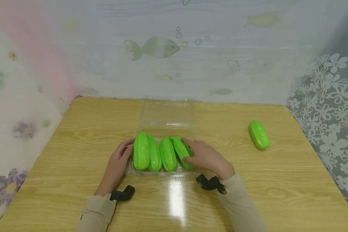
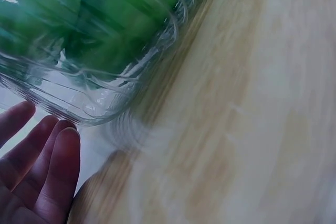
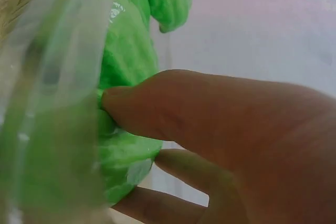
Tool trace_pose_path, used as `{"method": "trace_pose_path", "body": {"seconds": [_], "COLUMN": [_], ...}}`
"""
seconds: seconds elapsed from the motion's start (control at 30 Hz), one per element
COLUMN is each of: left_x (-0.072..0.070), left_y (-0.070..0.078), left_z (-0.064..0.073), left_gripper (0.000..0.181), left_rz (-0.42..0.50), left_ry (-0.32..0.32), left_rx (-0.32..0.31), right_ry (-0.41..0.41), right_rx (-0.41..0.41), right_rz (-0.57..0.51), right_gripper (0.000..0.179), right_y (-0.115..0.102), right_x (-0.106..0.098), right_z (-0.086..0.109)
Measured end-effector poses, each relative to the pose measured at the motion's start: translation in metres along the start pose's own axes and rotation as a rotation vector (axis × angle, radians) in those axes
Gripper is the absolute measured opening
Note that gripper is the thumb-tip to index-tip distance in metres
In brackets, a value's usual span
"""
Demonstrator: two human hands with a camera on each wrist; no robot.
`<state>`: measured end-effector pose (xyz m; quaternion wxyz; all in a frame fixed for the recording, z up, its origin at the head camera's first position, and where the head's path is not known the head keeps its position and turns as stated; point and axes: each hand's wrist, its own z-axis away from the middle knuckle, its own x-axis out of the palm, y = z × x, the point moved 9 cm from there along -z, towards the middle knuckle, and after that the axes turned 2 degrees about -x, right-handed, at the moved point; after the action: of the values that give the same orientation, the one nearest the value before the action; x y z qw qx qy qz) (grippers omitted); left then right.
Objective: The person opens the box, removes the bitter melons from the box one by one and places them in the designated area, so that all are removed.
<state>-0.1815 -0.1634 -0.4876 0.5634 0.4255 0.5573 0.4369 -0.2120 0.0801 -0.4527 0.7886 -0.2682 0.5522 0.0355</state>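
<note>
Several bright green bitter melons [image 1: 168,154], shiny and ridged, lie side by side in a clear plastic clamshell box [image 1: 133,172] with its lid [image 1: 166,114] folded back. My right hand [image 1: 207,158] grips the rightmost bitter melon [image 1: 182,151], which leans at a slant in the box. In the right wrist view, its thumb [image 3: 157,100] presses one side and the fingers reach round the other. At the box's left side is my left hand [image 1: 120,161], its fingers [image 2: 63,166] fairly straight with the tips right at the box's lower edge in the left wrist view.
Another bitter melon [image 1: 259,134] lies by itself on the wooden table [image 1: 226,129] at the right. Behind the table hangs a pale curtain [image 1: 206,64] with fish prints. Black wrist mounts [image 1: 123,194] sit at both sleeves.
</note>
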Motion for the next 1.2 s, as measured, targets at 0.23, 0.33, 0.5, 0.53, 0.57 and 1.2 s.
{"method": "trace_pose_path", "body": {"seconds": [0.23,0.33,0.5,0.53,0.57,1.2], "left_x": [0.000,-0.001,-0.001,-0.001,-0.001,-0.001], "left_y": [-0.015,-0.014,0.001,0.001,0.001,-0.031], "left_z": [-0.006,-0.005,0.001,0.001,0.001,-0.012], "left_gripper": [0.039,0.039,0.039,0.039,0.039,0.038], "left_rz": [-0.003,-0.005,-0.023,-0.025,-0.027,-0.021], "left_ry": [0.000,0.004,0.008,0.007,0.006,0.016], "left_rx": [-0.004,-0.002,0.005,0.007,0.010,0.010], "right_ry": [0.015,0.021,0.067,0.083,0.101,0.251], "right_rx": [-0.049,-0.043,0.005,0.013,0.017,0.056], "right_rz": [-0.114,-0.147,-0.236,-0.248,-0.253,-0.257], "right_gripper": [0.070,0.069,0.069,0.070,0.070,0.065], "right_y": [-0.003,-0.003,0.003,0.005,0.006,0.018], "right_x": [-0.003,-0.004,-0.007,-0.008,-0.010,-0.038], "right_z": [-0.004,-0.004,-0.004,-0.004,-0.004,0.004]}}
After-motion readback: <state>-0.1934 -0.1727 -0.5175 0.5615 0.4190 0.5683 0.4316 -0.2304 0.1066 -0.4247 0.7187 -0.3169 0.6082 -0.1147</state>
